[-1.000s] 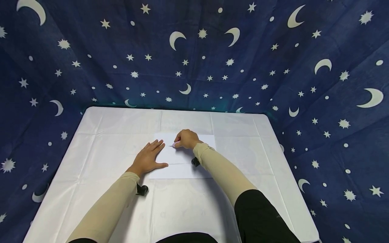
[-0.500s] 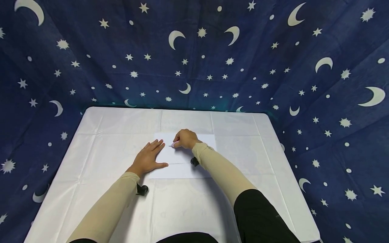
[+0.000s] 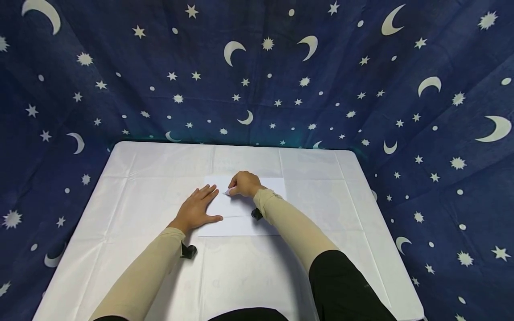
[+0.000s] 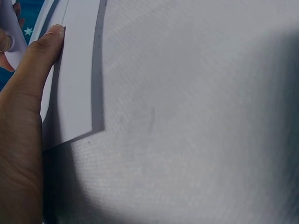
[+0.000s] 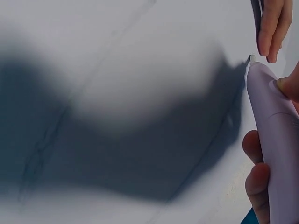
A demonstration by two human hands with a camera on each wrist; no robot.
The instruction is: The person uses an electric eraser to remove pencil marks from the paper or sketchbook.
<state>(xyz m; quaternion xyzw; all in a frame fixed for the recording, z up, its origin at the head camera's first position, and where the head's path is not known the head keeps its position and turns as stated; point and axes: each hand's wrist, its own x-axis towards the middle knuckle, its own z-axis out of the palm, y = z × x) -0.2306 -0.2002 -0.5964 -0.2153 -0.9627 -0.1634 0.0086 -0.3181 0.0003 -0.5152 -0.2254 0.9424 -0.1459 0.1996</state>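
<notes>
A white sheet of paper (image 3: 241,227) lies flat on the cloth-covered table, with a faint straight line across its lower part. My left hand (image 3: 195,210) rests on the sheet's left side, fingers straight and spread, thumb out to the right; the thumb (image 4: 44,51) shows in the left wrist view. My right hand (image 3: 246,183) holds a lavender pen-shaped tool (image 5: 273,135) with a narrow pale tip, which points left toward the left fingertips. Its thumb (image 5: 287,88) presses on a raised button. The tool's tip (image 5: 252,59) is right at the paper. Its exact kind cannot be told.
The white cloth on the table (image 3: 152,187) shows fold creases. A dark blue curtain (image 3: 257,67) with moons and stars hangs behind and at both sides. A small black wrist camera (image 3: 188,251) sits at the left wrist, another (image 3: 257,214) at the right.
My right hand has shifted very slightly left with the lavender tool. The left hand stays in place on the sheet.
</notes>
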